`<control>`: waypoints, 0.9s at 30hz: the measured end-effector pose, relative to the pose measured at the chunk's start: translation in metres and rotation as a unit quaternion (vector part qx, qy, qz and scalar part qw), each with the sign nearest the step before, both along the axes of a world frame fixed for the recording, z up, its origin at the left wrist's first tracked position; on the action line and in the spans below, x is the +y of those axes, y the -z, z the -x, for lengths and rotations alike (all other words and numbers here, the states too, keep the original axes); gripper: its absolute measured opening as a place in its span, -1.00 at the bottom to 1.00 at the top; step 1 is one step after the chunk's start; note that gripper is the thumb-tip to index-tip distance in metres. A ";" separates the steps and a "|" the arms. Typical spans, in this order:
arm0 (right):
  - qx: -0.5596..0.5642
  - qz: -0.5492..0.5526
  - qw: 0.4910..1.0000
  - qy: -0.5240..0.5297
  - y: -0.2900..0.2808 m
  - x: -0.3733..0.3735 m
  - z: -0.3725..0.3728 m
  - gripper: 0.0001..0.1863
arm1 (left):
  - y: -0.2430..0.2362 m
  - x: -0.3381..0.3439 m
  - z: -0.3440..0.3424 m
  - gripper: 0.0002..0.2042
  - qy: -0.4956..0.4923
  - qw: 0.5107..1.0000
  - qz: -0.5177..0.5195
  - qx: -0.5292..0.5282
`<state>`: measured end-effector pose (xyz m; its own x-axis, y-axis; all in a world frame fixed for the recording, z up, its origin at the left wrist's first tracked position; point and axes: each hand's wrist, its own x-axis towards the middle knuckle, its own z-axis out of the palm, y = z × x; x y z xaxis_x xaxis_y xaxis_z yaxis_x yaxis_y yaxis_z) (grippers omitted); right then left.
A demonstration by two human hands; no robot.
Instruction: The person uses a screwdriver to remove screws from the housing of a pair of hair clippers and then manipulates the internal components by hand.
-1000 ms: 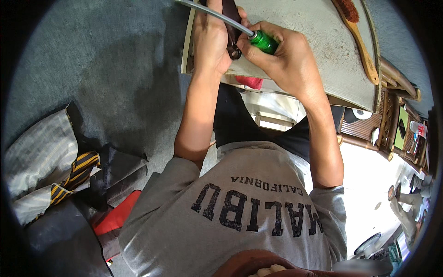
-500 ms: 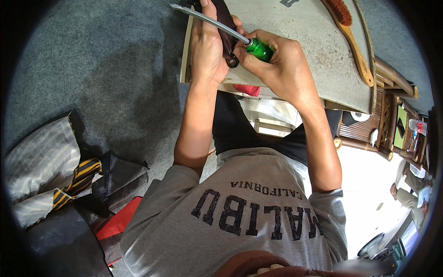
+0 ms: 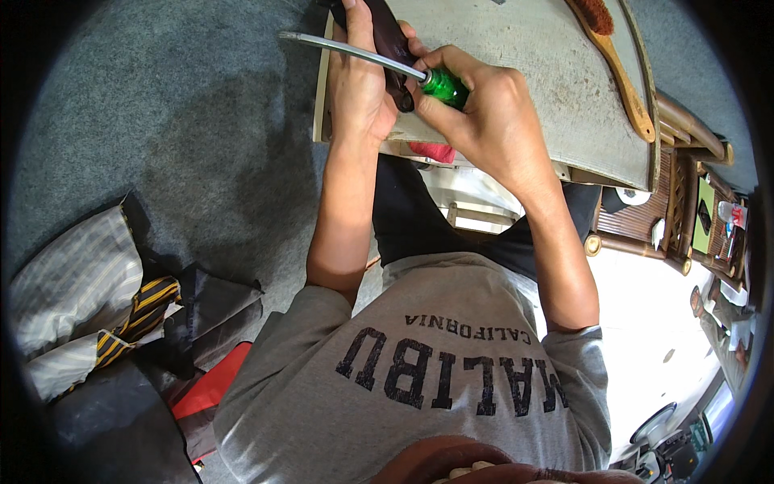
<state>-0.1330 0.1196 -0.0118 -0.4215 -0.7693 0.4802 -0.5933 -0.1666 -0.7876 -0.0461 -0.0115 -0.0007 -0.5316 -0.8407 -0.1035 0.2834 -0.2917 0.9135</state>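
My left hand (image 3: 359, 89) is wrapped round a long, dark brown, glossy leather-like piece (image 3: 389, 36) with a curled lower end. Its thumb lies along the near side and fingertips show on the far side. In my right fist sits a screwdriver (image 3: 446, 89) with a clear green handle. The long metal shaft points left, crossing over the brown piece and my left hand, and its tip is out past the table edge. My right hand (image 3: 496, 109) is close beside the piece, with thumb and fingertips near its lower end; whether they touch it I cannot tell.
Under my hands is a worn pale table (image 3: 556, 89) with a curved right edge. A wooden-handled brush (image 3: 617, 68) rests along that edge. Something red (image 3: 433, 152) shows beneath the tabletop. Bamboo furniture (image 3: 637, 222) stands right; cloth and dark sheet scraps (image 3: 89, 282) lie lower left.
The screwdriver has shifted a little left with my right hand, and its shaft now lies flatter, its tip lower. The brown piece has turned slightly in my left hand.
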 end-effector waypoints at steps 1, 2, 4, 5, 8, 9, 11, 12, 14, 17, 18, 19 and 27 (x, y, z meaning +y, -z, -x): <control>-0.006 -0.012 1.000 -0.001 -0.001 0.001 0.000 -0.68 | 0.000 0.000 -0.001 -0.47 -0.003 1.000 0.000 0.001; 0.003 0.004 1.000 -0.001 0.000 0.000 -0.001 -0.69 | 0.000 -0.001 -0.002 -0.46 -0.006 1.000 0.001 0.002; 0.020 0.033 0.999 0.001 0.003 -0.001 0.000 -0.71 | 0.000 0.000 0.001 -0.46 -0.009 1.000 -0.001 0.006; 0.016 0.020 1.000 0.002 0.002 0.000 0.000 -0.71 | 0.000 0.000 0.002 -0.46 -0.010 1.000 -0.002 0.008; 0.006 -0.009 1.000 0.002 -0.002 0.003 -0.002 -0.72 | 0.003 -0.005 -0.003 -0.46 0.029 0.999 -0.023 0.015; 0.006 -0.012 1.000 0.002 -0.002 0.003 -0.002 -0.71 | 0.003 -0.007 -0.005 -0.46 0.050 0.998 -0.034 0.017; 0.016 -0.002 1.000 0.007 0.000 0.003 -0.003 -0.72 | 0.003 -0.005 -0.004 -0.45 0.031 0.998 -0.038 0.026; 0.027 0.011 1.000 0.012 0.001 0.002 -0.003 -0.72 | 0.002 -0.004 -0.003 -0.45 0.021 0.998 -0.041 0.030; 0.043 0.017 0.999 0.011 0.001 0.002 -0.003 -0.71 | 0.002 -0.004 0.000 -0.44 -0.001 0.999 -0.030 0.024; 0.059 0.001 0.998 0.003 -0.001 0.005 -0.004 -0.66 | 0.002 -0.003 -0.002 -0.44 0.008 0.999 -0.034 0.022; 0.064 0.002 0.998 0.005 -0.001 0.005 -0.004 -0.66 | 0.001 -0.003 -0.002 -0.45 0.010 0.999 -0.043 0.017; 0.069 0.003 0.998 0.007 -0.001 0.006 -0.005 -0.65 | 0.000 -0.003 -0.002 -0.45 0.012 0.999 -0.051 0.013; 0.052 -0.004 0.999 -0.006 0.000 0.004 -0.002 -0.69 | 0.005 -0.004 0.002 -0.47 0.004 0.998 -0.049 0.034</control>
